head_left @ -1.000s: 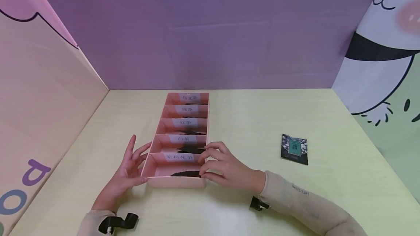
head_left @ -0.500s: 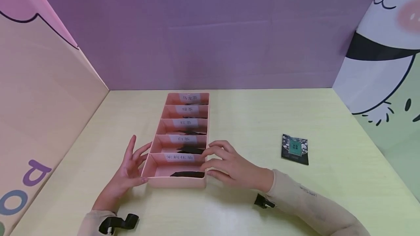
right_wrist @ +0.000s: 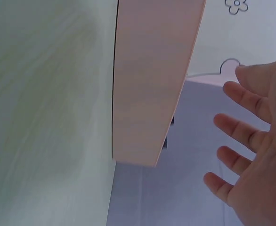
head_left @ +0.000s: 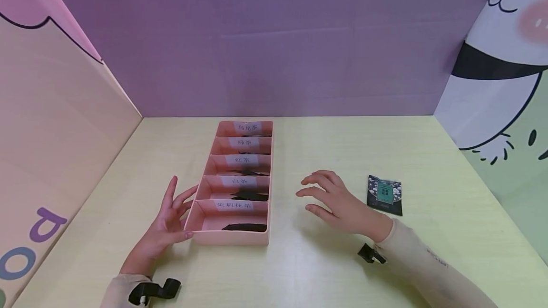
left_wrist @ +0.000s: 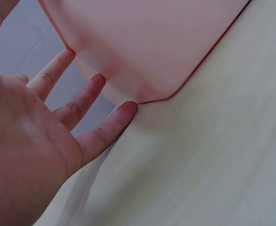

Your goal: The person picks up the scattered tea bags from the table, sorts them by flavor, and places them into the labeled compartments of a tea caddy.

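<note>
A pink divided box [head_left: 231,237] stands on the table, its several compartments each carrying a white label. Dark packets lie inside; one black packet [head_left: 245,227] is in the nearest compartment. My left hand [head_left: 168,225] touches the box's left side near its front corner, fingers spread. In the left wrist view, its fingertips [left_wrist: 128,109] rest against the pink wall. To the right of the box, my right hand [head_left: 338,203] hovers apart from it with loosely bent fingers and holds nothing. Just beyond that hand lies a dark tea sachet [head_left: 384,196] with a green label.
The pale wooden table [head_left: 299,274] meets a purple back wall [head_left: 274,42]. Printed side panels stand at left and right, the right one [head_left: 492,89] showing a cartoon panda. A black wrist camera mount [head_left: 155,291] sits on the left sleeve.
My right hand has left the near compartment's right edge and moved rightward toward the sachet, with nothing in it. My left hand and the box have stayed put.
</note>
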The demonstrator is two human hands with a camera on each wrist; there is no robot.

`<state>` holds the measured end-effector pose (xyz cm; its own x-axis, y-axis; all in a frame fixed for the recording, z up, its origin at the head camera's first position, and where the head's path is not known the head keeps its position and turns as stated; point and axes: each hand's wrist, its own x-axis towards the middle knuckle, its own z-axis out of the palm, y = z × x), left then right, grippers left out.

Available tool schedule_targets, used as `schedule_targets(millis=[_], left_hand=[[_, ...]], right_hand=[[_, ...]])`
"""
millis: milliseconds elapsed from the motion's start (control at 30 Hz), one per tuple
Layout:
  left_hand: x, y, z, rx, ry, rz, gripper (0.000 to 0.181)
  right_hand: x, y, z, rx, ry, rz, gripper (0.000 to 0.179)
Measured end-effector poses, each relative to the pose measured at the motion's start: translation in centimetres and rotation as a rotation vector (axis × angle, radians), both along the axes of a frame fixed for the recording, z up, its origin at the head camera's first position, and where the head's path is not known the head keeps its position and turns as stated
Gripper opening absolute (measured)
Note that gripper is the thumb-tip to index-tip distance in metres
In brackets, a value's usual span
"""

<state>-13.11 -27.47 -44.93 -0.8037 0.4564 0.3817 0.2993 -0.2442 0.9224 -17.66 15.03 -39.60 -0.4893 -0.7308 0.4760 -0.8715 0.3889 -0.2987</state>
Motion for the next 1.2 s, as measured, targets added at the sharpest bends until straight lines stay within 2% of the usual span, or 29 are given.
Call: schedule_targets(millis=[233, 400, 567, 633, 767, 933, 1067, 1200], left_hand=[[0.1, 0.1, 0.1, -0.033, -0.026, 0.027, 0.118], [0.1, 0.1, 0.1, -0.034, -0.026, 0.026, 0.118], [0.1, 0.1, 0.1, -0.015, -0.019, 0.022, 0.118], [0.1, 0.2, 0.1, -0.009, -0.016, 0.019, 0.118], [0.1, 0.2, 0.1, -0.012, -0.021, 0.018, 0.118], [0.1, 0.1, 0.2, -0.011, -0.031, 0.020, 0.119], [0.1, 0.1, 0.2, -0.013, -0.028, 0.024, 0.119], [0.2, 0.1, 0.3, -0.026, -0.029, 0.034, 0.119]], right_hand=[[-0.2, 3.6, -0.4, 0.081, -0.057, -0.133, 0.034], [-0.7, 5.7, -0.5, 0.108, -0.054, -0.200, 0.046], [-1.4, 7.7, 0.1, 0.201, -0.049, -0.305, 0.052], [-1.8, 8.6, 0.2, 0.246, -0.072, -0.345, 0.052], [-2.2, 10.4, 0.3, 0.341, -0.202, -0.425, 0.058], [-2.6, 12.3, 0.5, 0.456, -0.452, -0.514, 0.076], [-3.0, 13.1, 0.6, 0.454, -0.598, -0.517, 0.084], [-3.4, 13.3, 0.4, 0.413, -0.642, -0.481, 0.089]])
